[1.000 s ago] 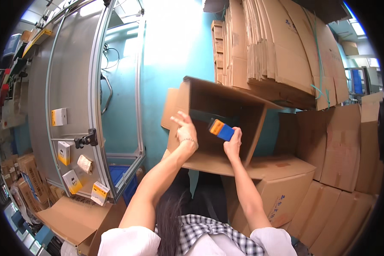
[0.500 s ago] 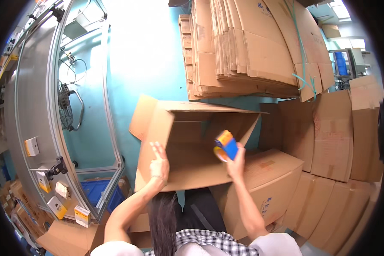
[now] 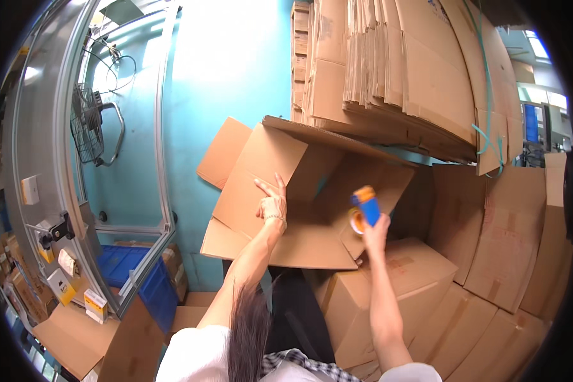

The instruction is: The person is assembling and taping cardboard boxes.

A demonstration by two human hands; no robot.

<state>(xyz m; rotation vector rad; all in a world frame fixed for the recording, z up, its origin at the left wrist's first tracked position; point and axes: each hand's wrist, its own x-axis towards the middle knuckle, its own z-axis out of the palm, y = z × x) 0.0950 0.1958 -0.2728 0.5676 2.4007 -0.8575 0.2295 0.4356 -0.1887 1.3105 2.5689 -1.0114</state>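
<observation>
A large open cardboard box (image 3: 309, 247) stands tilted in front of me, its mouth facing me and its flaps spread. My left hand (image 3: 273, 207) rests against the flap at the box's left side, with two fingers stretched out and nothing held. In my right hand (image 3: 377, 234) is a blue and orange tape dispenser (image 3: 368, 205), its tape roll beside the blue part. It is held up before the right part of the box's opening, slightly blurred. Whether the dispenser touches the box I cannot tell.
Closed cartons (image 3: 398, 274) stand right of my legs, with more cardboard (image 3: 512, 235) beyond. Flattened boxes (image 3: 426, 70) are stacked on a pallet at the back. On the left are a metal-framed bench (image 3: 57, 146), a fan (image 3: 88, 124), a blue crate (image 3: 154, 290) and small white-yellow boxes (image 3: 96, 304).
The box has tilted, its left side rising. My left hand has moved up and right along the flap. My right hand has carried the tape dispenser a little rightward. The whole view has shifted.
</observation>
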